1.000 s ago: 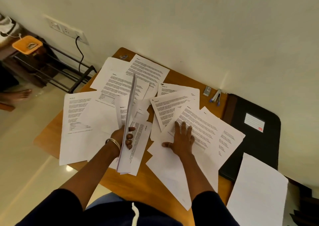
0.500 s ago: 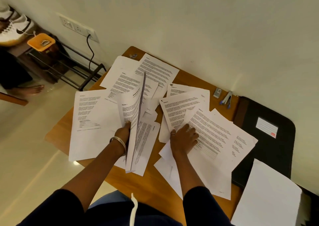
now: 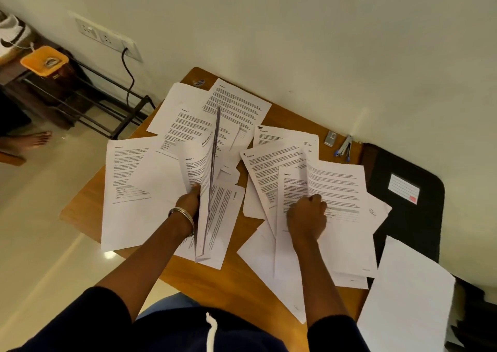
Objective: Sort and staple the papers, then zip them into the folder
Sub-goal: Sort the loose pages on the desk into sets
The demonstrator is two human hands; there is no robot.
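Note:
Many printed sheets lie spread over a small wooden table (image 3: pixel 88 204). My left hand (image 3: pixel 189 200), with a metal bangle at the wrist, holds a thin stack of papers (image 3: pixel 208 187) upright on edge at the table's middle. My right hand (image 3: pixel 306 216) has its fingers curled onto a printed sheet (image 3: pixel 336 190) in the pile at the right, gripping its edge. A small stapler (image 3: pixel 345 146) and a staple box (image 3: pixel 330 138) lie by the wall. The black zip folder (image 3: pixel 403 209) with a white label lies at the table's right end.
A blank white sheet (image 3: pixel 406 295) overhangs the folder's near corner. A wall runs along the table's far side. At the left stand a black metal rack (image 3: pixel 88 104), an orange-lidded box (image 3: pixel 44 60) and a wall socket with a cable. A person's bare foot (image 3: pixel 32 139) rests on the floor.
My right hand went from lying flat on the right pile to curling its fingers and taking hold of a sheet there. The left hand's stack stays upright.

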